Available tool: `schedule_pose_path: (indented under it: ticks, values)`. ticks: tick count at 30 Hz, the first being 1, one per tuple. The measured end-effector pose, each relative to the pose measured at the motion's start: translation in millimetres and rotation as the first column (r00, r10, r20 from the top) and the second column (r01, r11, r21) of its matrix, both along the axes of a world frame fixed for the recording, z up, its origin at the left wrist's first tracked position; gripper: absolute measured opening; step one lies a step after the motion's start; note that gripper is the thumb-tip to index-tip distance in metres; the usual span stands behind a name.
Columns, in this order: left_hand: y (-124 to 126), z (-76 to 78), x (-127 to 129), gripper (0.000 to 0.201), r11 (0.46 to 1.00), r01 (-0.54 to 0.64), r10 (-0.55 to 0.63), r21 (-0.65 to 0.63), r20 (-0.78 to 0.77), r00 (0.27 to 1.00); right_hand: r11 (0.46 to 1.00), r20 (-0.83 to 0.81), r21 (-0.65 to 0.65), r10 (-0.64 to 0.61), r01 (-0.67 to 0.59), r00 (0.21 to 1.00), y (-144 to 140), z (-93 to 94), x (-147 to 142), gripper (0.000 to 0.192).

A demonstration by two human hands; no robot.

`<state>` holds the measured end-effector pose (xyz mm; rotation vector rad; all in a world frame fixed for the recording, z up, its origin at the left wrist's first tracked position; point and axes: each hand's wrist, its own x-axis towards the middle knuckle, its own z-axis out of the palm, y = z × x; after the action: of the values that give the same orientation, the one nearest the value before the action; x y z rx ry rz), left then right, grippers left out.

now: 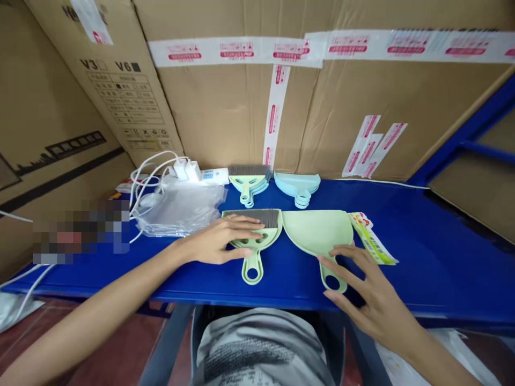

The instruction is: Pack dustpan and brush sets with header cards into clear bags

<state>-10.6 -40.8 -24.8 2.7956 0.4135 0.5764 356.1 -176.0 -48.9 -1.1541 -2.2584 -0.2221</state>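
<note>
On the blue tabletop, my left hand (227, 238) lies flat with stretched fingers across a light green hand brush (251, 257). The brush has dark grey bristles and seems nested in a matching dustpan, its holed handle pointing toward me. To its right is another light green dustpan (317, 225), its wide edge facing away. My right hand (362, 287) is open at this dustpan's handle, fingers spread and fingertips at its upper part; whether they press on it I cannot tell. A colourful printed packaging card (372, 238) lies partly beneath the dustpan's right edge.
Behind stand stacked hand brushes (249, 185), green on top with blue beneath, and stacked blue dustpans (298, 185). Clear plastic bags (181, 206), white cables and a power strip (215, 176) are at left. Large cardboard boxes (229, 107) wall off the back.
</note>
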Motion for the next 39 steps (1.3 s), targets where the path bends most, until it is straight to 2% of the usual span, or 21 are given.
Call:
schedule_pose_path:
  ticks: [4,8,11,14,17,19,21,23,26,28,29,31,33,36,39]
  values:
    - [2.2,-0.7,-2.7,0.037,1.0,0.002,-0.002,-0.018,0.047,0.999,0.998,0.061,-0.056,0.023,-0.02,0.998,0.3,3.0,-2.3,0.056]
    - [2.7,-0.9,-3.2,0.03,0.999,0.005,-0.003,-0.034,0.062,0.998,0.999,0.143,-0.038,-0.001,0.007,0.99,15.4,30.0,5.2,0.05]
    - [2.4,0.0,-1.8,0.027,1.0,0.013,-0.012,-0.018,0.069,0.998,0.994,0.099,0.02,-0.111,0.109,0.989,54.6,57.3,-1.0,0.041]
    - [1.4,1.1,-0.4,0.025,1.0,0.014,-0.014,-0.004,0.07,0.997,0.979,0.235,-0.033,-0.188,0.201,0.954,108.9,71.1,-13.8,0.039]
    - [-0.4,3.1,-0.3,0.026,1.0,0.011,-0.01,-0.023,0.062,0.998,0.97,0.414,-0.055,-0.192,0.235,0.89,151.2,66.5,-22.6,0.04]
    - [0.1,6.8,-0.1,0.023,0.999,-0.012,0.015,-0.036,0.087,0.996,0.971,0.46,-0.065,-0.174,0.229,0.871,164.7,58.8,-24.1,0.038]
    - [5.3,13.4,1.2,0.021,0.994,-0.107,0.107,-0.013,0.14,0.984,0.972,0.466,-0.071,-0.166,0.223,0.869,169.3,52.9,-22.4,0.038]
    - [16.7,21.8,3.9,0.019,0.957,-0.285,0.271,0.058,0.176,0.946,0.973,0.462,-0.07,-0.166,0.222,0.871,170.0,50.7,-19.1,0.038]
    - [40.5,32.3,11.0,0.013,0.821,-0.535,0.531,0.201,0.076,0.844,0.981,0.419,-0.067,-0.138,0.182,0.897,169.0,54.3,-13.0,0.044]
    - [54.9,35.0,16.8,0.02,0.733,-0.618,0.657,0.286,-0.058,0.752,0.993,0.334,-0.043,-0.089,0.109,0.938,167.3,60.3,-7.0,0.05]
    - [60.5,34.8,19.2,0.022,0.708,-0.633,0.69,0.313,-0.115,0.715,0.997,0.272,-0.014,-0.065,0.071,0.96,166.1,63.9,-3.0,0.052]
    - [68.4,31.4,21.9,0.017,0.701,-0.636,0.704,0.322,-0.169,0.69,0.998,0.129,0.058,-0.035,0.028,0.991,163.8,70.7,7.2,0.05]
    - [73.1,25.2,20.8,0.01,0.726,-0.624,0.676,0.288,-0.138,0.723,0.994,0.011,0.11,-0.022,0.02,1.0,162.4,75.6,18.6,0.043]
    - [77.7,16.0,15.3,0.012,0.748,-0.615,0.621,0.249,0.062,0.781,0.99,-0.081,0.137,-0.007,0.018,0.997,162.7,77.7,31.2,0.033]
    - [78.6,12.9,12.9,0.013,0.734,-0.628,0.542,0.259,0.334,0.771,0.981,-0.126,0.196,0.013,0.012,0.992,161.7,75.1,29.0,0.029]
